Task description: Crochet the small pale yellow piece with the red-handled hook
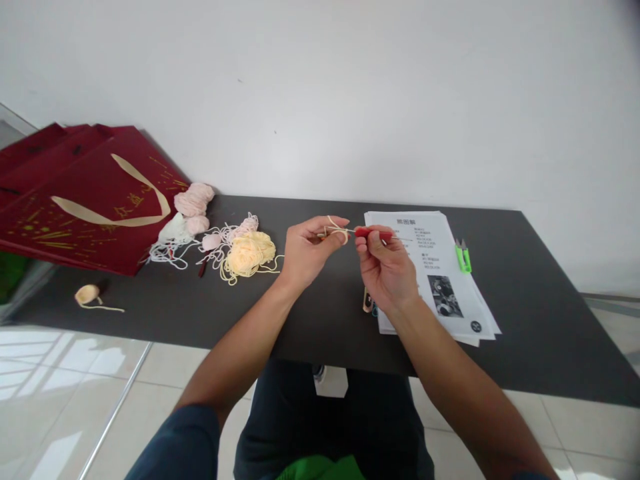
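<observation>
My left hand [313, 248] is closed on a strand of pale yellow yarn [341, 230], which loops over its fingertips. In my right hand [387, 267] is a crochet hook [373, 233] with a red handle, gripped between thumb and fingers. The hook's thin tip points left and meets the yarn at my left fingertips; whether a stitch sits on it is too small to tell. A yellow yarn ball [250, 253] rests on the table to the left of my left hand, with a loose strand trailing toward my wrist.
Printed sheets [455, 313] lie under and beside my right hand, with green thread snips [463, 256] at their right edge. Pink yarn [194, 199] and white yarn [174, 230] lie by a dark red gift bag [100, 220]. A small cream crocheted piece [88, 294] sits near the table's [320, 333] left front edge.
</observation>
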The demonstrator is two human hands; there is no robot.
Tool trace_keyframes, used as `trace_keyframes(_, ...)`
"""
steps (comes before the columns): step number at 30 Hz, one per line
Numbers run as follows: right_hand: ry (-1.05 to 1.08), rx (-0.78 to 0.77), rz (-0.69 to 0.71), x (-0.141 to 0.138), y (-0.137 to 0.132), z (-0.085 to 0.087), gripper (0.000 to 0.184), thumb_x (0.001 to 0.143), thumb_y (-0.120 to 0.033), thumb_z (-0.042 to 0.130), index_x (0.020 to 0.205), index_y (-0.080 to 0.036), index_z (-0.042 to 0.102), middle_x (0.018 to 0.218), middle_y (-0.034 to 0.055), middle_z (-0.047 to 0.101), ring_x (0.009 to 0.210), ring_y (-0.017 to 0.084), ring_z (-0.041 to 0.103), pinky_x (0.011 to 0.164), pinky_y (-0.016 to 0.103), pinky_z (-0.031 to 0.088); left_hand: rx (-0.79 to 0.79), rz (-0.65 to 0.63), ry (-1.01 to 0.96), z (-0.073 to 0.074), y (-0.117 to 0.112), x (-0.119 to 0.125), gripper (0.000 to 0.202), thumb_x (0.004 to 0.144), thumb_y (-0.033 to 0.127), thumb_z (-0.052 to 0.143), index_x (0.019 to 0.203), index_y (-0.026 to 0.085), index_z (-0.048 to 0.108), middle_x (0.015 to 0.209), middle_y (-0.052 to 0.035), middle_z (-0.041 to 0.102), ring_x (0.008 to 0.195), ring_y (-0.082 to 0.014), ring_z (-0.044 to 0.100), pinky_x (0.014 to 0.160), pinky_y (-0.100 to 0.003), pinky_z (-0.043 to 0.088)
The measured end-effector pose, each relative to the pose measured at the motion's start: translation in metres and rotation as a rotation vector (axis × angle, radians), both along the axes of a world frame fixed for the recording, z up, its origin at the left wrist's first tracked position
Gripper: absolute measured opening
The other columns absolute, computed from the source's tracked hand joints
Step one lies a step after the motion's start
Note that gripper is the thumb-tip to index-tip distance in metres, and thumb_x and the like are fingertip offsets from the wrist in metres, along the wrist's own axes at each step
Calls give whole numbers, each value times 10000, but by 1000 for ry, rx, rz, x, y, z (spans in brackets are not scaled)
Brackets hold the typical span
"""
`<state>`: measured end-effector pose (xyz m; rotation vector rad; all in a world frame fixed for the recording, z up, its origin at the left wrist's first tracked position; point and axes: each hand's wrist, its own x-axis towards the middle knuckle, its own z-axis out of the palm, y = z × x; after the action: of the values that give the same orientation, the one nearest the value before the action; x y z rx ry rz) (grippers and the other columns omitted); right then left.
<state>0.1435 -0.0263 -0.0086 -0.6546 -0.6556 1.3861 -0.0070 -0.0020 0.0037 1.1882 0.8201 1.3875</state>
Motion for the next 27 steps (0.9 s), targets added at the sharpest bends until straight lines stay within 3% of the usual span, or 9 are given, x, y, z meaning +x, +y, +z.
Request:
trace_keyframes(5, -19, 3, -10, -4, -1, 0, 177, 813, -326, 882, 905, -255, 747, 932, -43, 820, 785, 59, 771, 780, 141, 672, 17, 86, 122, 0, -3, 3, 152, 761, 257, 841, 902, 201, 836, 872, -42, 798, 741, -140, 676, 710, -274, 531)
trace_keyframes(9, -11, -26, -56, -11, -3, 2, 166, 814, -294, 879, 899, -231, 751, 900, -25, 823, 765, 66, 771, 754, 143, 669, -52, 82, 56, 2, -5, 5, 433, 754, 206, 822, 1186, 222, 791, 762, 10, 750, 646, -95, 625, 656, -237, 493)
trace_keyframes(12, -19, -16, -82, -15, -4, 3, 166, 819, -299, 873, 902, -232, 745, 892, -27, 820, 757, 66, 764, 749, 150, 669, -80, 96, 28, 3, -7, 8, 546, 744, 193, 815, 1285, 223, 746, 744, 19, 739, 623, -88, 603, 626, -230, 470)
trace_keyframes(19, -80, 20, -120, -15, -5, 2, 159, 851, -327, 843, 914, -243, 723, 898, -25, 805, 735, 77, 739, 729, 194, 659, -52, 125, 21, 4, -9, 11, 378, 723, 181, 814, 1098, 220, 793, 817, 8, 735, 691, -98, 630, 667, -239, 484)
trace_keyframes(27, -160, 156, -253, -12, -7, 6, 134, 841, -241, 839, 894, -240, 716, 889, -21, 782, 698, 84, 693, 624, 206, 567, -23, 200, 63, 7, -9, 10, 377, 721, 146, 797, 1088, 232, 791, 739, 45, 621, 632, -81, 492, 593, -237, 372)
